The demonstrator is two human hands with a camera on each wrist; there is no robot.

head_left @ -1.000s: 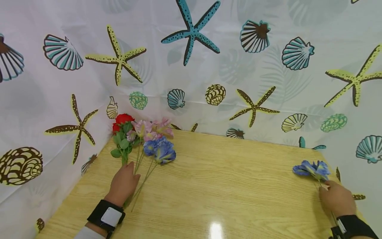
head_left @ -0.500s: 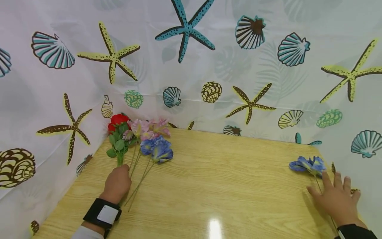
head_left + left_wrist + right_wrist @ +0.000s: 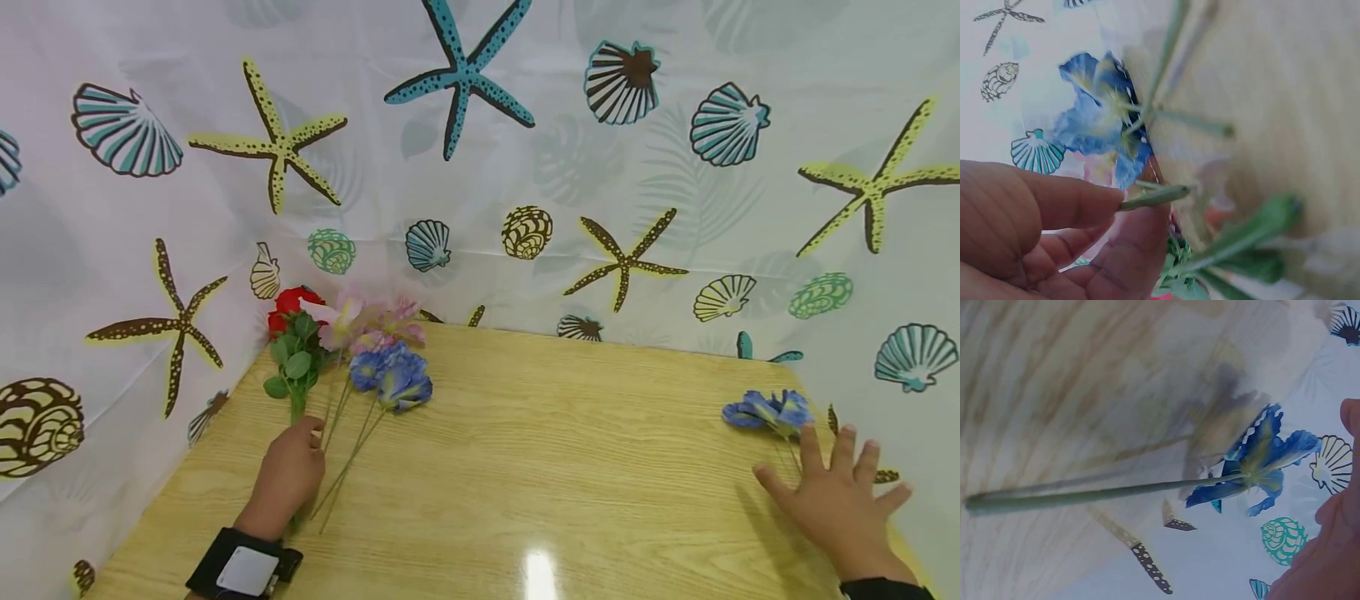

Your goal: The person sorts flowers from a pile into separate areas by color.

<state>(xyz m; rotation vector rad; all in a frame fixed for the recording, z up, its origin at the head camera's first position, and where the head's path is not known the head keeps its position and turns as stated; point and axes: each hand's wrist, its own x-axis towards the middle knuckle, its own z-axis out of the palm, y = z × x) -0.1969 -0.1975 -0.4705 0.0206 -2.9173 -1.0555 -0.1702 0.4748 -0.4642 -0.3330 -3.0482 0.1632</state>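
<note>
Gripping, left hand (image 3: 288, 477): a green stem (image 3: 1155, 197) is pinched between thumb and fingers, low in the bunch of flowers (image 3: 352, 350) lying at the worktop's (image 3: 562, 450) far-left corner.
Spread, right hand (image 3: 840, 500): fingers are splayed wide, nothing is held; the single blue flower (image 3: 765, 411) lies just beyond the fingertips near the right edge.
Risk, bunch: only one stem is pinched, so the loose stems could be dragged apart or left behind.
Risk, blue flower: it could be nudged off the edge by a careless sweep.
</note>
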